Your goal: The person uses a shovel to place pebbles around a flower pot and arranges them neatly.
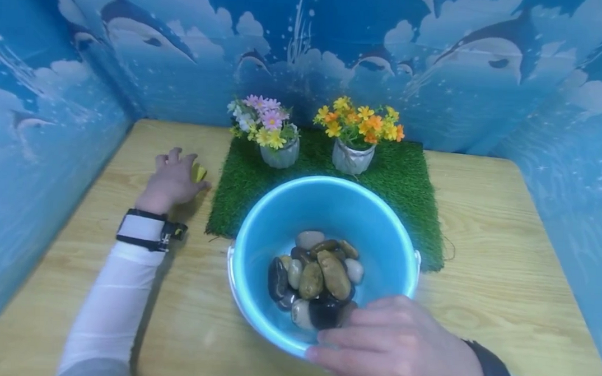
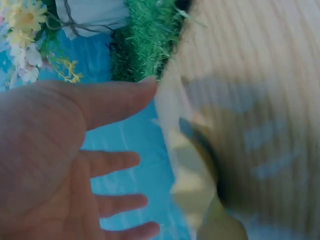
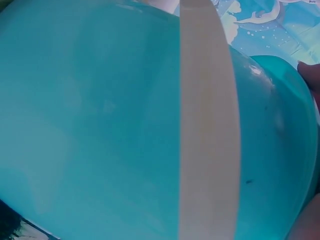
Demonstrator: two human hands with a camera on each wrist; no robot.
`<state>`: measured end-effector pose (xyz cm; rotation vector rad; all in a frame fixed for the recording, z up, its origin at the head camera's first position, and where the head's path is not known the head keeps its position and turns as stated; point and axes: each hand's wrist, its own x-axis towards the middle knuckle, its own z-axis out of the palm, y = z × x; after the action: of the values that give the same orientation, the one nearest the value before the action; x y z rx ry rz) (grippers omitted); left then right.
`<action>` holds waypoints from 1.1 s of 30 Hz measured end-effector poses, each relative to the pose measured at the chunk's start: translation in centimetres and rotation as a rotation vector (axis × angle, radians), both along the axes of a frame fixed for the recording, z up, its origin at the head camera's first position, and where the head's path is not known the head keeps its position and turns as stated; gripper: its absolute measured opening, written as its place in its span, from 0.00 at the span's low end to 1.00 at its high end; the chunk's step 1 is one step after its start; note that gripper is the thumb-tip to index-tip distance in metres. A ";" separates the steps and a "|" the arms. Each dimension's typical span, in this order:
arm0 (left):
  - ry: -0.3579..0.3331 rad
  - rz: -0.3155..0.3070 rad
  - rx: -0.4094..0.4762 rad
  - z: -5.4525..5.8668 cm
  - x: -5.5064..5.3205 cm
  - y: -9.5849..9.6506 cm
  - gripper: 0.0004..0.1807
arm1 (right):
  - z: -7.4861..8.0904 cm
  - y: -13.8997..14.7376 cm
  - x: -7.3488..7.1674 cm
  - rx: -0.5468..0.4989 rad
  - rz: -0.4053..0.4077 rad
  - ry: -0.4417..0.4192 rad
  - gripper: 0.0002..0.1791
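In the head view a light blue bucket (image 1: 326, 183) stands at the middle of the table, its near side closest to me. Wet-looking stones (image 1: 333, 274) in brown, black and grey lie at its bottom. My right hand (image 1: 390, 346) grips the near right rim. The right wrist view shows the bucket's outer wall (image 3: 110, 125) and its white handle (image 3: 207, 120). My left hand (image 1: 172, 177) is over the table's far left part, fingers spread. Beside its thumb is a small yellow thing (image 1: 198, 173), blurred in the left wrist view; its kind is unclear.
Behind the bucket lies a green artificial grass mat (image 1: 302, 149). On it stand a pot of pink and yellow flowers (image 1: 280, 153) and a pot of orange and yellow flowers (image 1: 353, 158). Blue dolphin-print sheets (image 1: 307, 42) enclose the wooden table (image 1: 506, 230) on three sides.
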<state>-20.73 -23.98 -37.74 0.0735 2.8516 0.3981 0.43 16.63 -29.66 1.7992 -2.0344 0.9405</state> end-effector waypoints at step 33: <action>0.611 0.021 0.789 8.0 5.0 4.5 0.34 | -0.4 -0.1 -0.2 -0.013 -0.014 0.027 0.20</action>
<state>-15.70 -19.51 -29.79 0.3641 3.0315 1.7356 0.25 16.49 -30.06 1.7786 -2.0173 0.9180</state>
